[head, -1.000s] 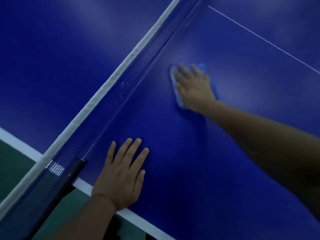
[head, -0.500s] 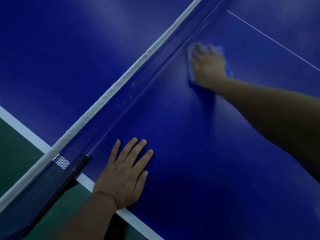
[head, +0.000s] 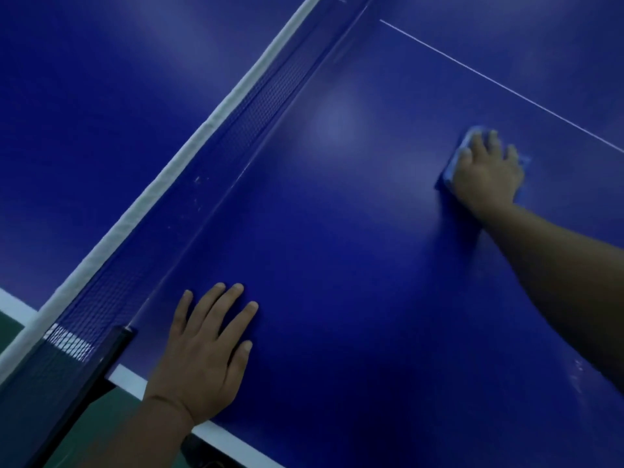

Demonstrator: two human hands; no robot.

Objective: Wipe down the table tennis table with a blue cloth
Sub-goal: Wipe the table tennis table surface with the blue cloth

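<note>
- The cloth (head: 454, 163) lies flat on the table (head: 337, 265), far out from the person and to the right, well apart from the net (head: 209, 184) and just short of the thin white centre line (head: 506, 87).
- The right hand (head: 486, 173) lies on top of the cloth with its fingers spread and nearly straight, pressing it to the surface. It covers most of the cloth, so only a pale edge shows on the hand's left side and a sliver on its right.
- The left hand (head: 206, 352) rests palm down on the table near its white side edge, just beside the net post (head: 111, 352). Its fingers are straight and it holds nothing, so I judge that it serves as a brace.
- The right hand is the one on the cloth, and the left is well apart from it.
- The right arm reaches out at full stretch, with the fingers pointing away from the person.
- The cloth's long axis seems to run along the hand, though too little of it shows to be sure.
- I judge that the next stroke turns on the strip between the cloth and the centre line and on the wide span back toward the net.
</note>
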